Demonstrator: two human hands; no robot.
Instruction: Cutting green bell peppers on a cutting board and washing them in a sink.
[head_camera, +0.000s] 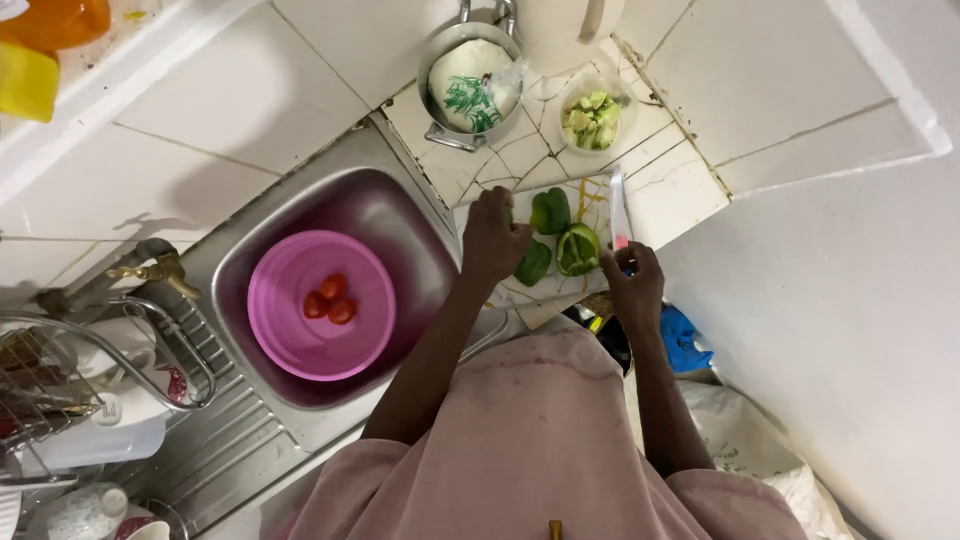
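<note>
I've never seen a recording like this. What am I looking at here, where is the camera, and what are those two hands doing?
There is no machine here: a person wears a camera on the head, so the single picture looks straight down over the chest at their own two hands. The left hand rests on the green pepper pieces lying on a white cutting board. The right hand grips a knife by its pink handle, blade lying along the board's edge. Behind the board, on the cracked tile counter, stand a small bowl of chopped green pieces and a covered metal pot. To the left, in the steel sink, a pink basin holds three small tomatoes.
</note>
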